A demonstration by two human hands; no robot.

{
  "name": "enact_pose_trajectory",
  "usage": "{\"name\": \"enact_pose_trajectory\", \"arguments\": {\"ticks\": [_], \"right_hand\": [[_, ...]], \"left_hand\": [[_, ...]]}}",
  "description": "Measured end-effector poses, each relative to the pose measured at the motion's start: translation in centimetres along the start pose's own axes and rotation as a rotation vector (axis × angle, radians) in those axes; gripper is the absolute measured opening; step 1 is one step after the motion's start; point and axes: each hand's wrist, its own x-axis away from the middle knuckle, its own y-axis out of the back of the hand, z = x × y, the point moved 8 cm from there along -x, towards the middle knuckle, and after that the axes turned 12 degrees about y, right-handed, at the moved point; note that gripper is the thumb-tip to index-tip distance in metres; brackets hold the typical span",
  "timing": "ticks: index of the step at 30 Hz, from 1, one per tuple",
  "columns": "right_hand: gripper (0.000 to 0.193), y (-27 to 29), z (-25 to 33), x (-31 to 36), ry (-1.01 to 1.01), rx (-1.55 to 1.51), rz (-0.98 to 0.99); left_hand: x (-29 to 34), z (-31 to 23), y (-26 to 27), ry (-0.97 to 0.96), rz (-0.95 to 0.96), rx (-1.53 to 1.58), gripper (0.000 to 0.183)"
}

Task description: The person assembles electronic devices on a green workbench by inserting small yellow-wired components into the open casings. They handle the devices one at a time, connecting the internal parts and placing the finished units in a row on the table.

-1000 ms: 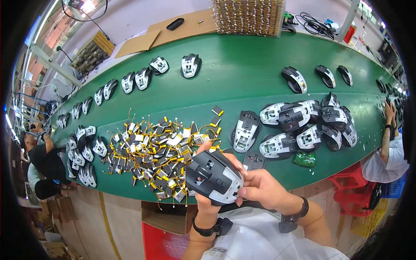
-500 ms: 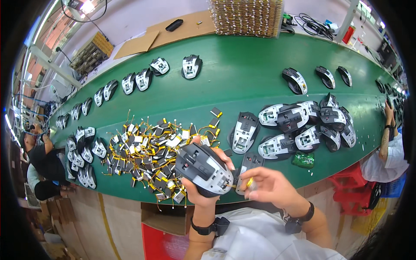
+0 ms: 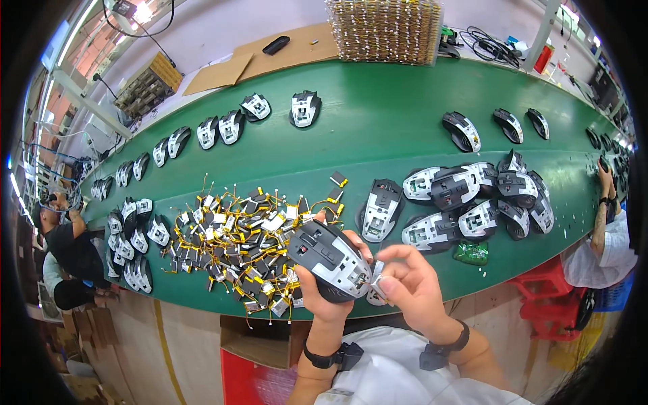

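My left hand (image 3: 322,297) is wrapped round a black-and-grey computer mouse (image 3: 331,260), its underside turned up and tilted. At the mouse's lower right end, my right hand (image 3: 415,290) pinches a small silver battery (image 3: 378,275) between thumb and fingers. Where its leads meet the mouse is too small to tell. To the left of the held mouse spreads a heap of batteries (image 3: 236,233) with yellow tape and thin wires. Another upturned mouse (image 3: 381,210) lies just beyond my right hand, beside a pile of several mice (image 3: 452,185).
Several mice (image 3: 231,127) stand in a row along the green bench (image 3: 378,101). More mice (image 3: 128,236) cluster at left. A green packet (image 3: 471,250) lies near the front edge. A battery tray (image 3: 385,34) stands at the back. Other people sit at both ends; red stools (image 3: 547,297) stand right.
The held mouse has shifted slightly right. My right hand has turned and brought the battery close against the mouse's end. The whole view has shifted slightly.
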Motion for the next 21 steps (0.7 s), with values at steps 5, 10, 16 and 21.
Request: {"name": "enact_pose_trajectory", "arguments": {"ticks": [5,10,16,21], "right_hand": [[0.009,-0.3,0.3,-0.5,0.145,0.271,-0.091],[0.013,-0.3,-1.3,-0.7,0.107,0.149,-0.111],[0.012,0.1,-2.7,-0.5,-0.088,-0.027,-0.157],[0.015,0.0,-1.7,0.4,-0.171,-0.005,-0.129]], "left_hand": [[0.2,0.0,-0.2,-0.072,-0.021,-0.013,0.084],[0.9,-1.3,-0.2,-0.223,-0.069,-0.091,0.098],[1.2,-2.4,-1.2,-0.36,-0.101,-0.237,0.1],[1.1,-2.2,-0.9,-0.27,-0.064,-0.297,0.1]]}}
